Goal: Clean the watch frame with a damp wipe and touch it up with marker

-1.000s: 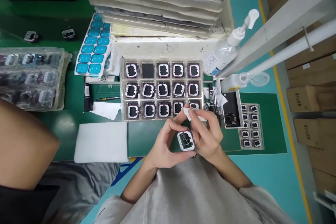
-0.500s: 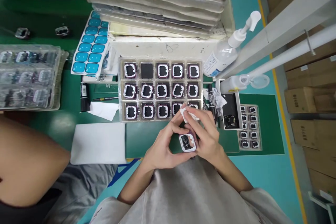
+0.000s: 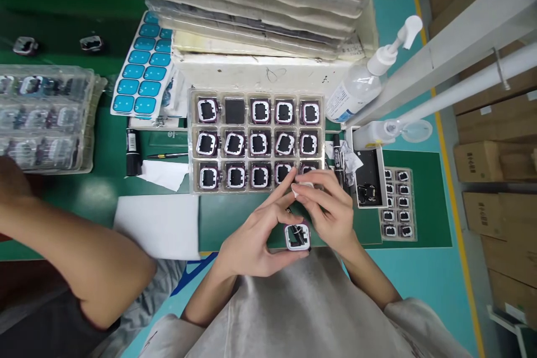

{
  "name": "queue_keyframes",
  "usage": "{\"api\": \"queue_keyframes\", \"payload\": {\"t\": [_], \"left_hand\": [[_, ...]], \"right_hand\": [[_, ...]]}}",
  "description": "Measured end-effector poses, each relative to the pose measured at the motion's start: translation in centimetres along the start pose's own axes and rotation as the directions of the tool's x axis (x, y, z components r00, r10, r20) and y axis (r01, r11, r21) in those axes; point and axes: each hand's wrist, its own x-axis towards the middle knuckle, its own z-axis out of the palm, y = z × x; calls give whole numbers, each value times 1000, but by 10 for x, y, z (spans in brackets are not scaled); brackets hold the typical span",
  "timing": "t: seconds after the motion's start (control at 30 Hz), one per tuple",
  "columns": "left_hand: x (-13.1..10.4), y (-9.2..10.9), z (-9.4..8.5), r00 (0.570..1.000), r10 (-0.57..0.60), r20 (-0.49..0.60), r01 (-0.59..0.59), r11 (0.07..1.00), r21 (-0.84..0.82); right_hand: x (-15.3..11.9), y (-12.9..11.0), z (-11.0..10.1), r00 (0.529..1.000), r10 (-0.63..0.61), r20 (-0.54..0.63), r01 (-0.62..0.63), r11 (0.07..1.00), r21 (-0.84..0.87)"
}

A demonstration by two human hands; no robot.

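Between its thumb and fingers, my left hand holds a small square watch case with a white rim and dark inside, just over the table's front edge. My right hand is beside it, pinching a small folded white wipe a little above the case. Some fingertips of the left hand lie close to the wipe; whether they touch it I cannot tell. Beyond my hands stands a clear compartment tray of similar cases, one pocket in its back row showing a flat dark square. My fingers partly hide the tray's front right corner.
A co-worker's arm reaches in at left near stacked clear trays. A white foam sheet, black marker and blue sticker sheet lie left. Pump bottle, small box and metal post stand right.
My right hand has drawn the wipe away from the case, and the two hands are further apart. The co-worker's arm has swung forward over the table at left.
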Motion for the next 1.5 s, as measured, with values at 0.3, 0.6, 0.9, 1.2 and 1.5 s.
{"api": "queue_keyframes", "payload": {"t": [0.3, 0.6, 0.9, 1.2, 1.5], "left_hand": [[5, 4, 0, 985, 150, 82, -167, 952, 258], [6, 3, -1, 978, 158, 135, -184, 961, 207], [-4, -5, 3, 991, 132, 3, -130, 978, -163], [-4, -4, 6, 995, 97, -2, -97, 992, -78], [0, -1, 12, 992, 120, 31, -120, 993, 10]], "right_hand": [[-10, -8, 13, 987, 10, -159, -6, 1000, 26], [-2, -22, 10, 952, 236, -196, -212, 968, 136], [-5, -15, 1, 992, -95, -79, 101, 992, 76], [-10, -14, 7, 988, 35, -151, -19, 994, 104], [-12, -15, 4, 964, 177, -200, -158, 982, 106]]}}
